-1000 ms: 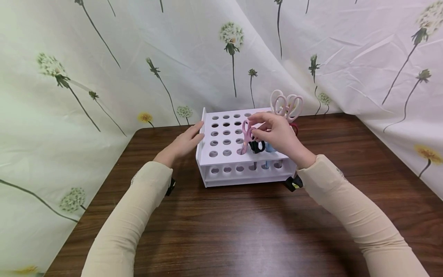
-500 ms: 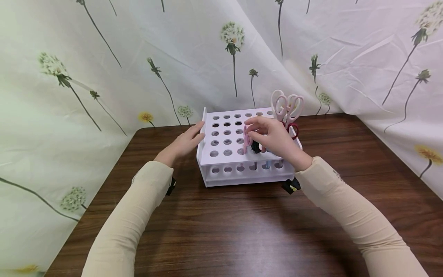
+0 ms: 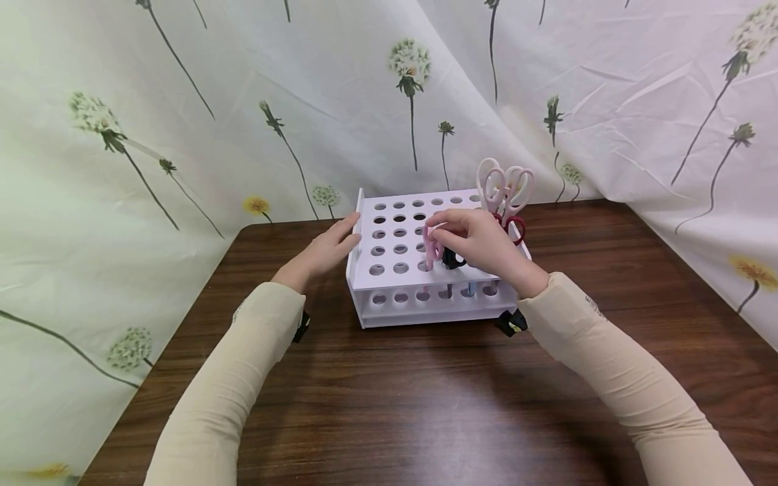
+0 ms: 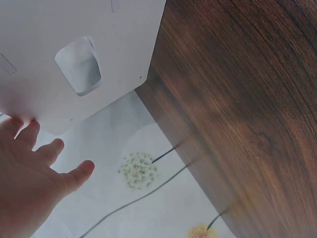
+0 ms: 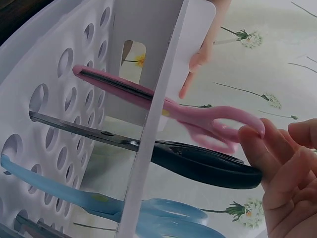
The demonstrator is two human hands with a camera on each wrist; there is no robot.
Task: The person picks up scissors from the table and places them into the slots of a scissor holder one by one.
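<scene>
In the head view, my right hand [image 3: 471, 243] holds pink scissors [image 3: 433, 251] by the handle over a white two-tier rack [image 3: 389, 278]. Their blades point down through a front-row hole; in the right wrist view the pink scissors' tip [image 5: 81, 72] is close to a lower-tier hole. Black scissors [image 5: 198, 161] and blue scissors [image 5: 104, 202] stand in neighbouring holes, just beside that hand. My left hand [image 3: 322, 251] rests its straight fingertips against the rack's left side panel [image 4: 119, 54].
White-handled scissors [image 3: 506, 185] and red-handled scissors [image 3: 515, 229] stand at the rack's right end. The brown wooden table [image 3: 389, 398] extends in front of the rack. A dandelion-print cloth [image 3: 340, 88] hangs behind it.
My right hand has lowered the pink scissors a little into the front-row hole, and their handle has turned more edge-on. The left hand has stayed at the side panel.
</scene>
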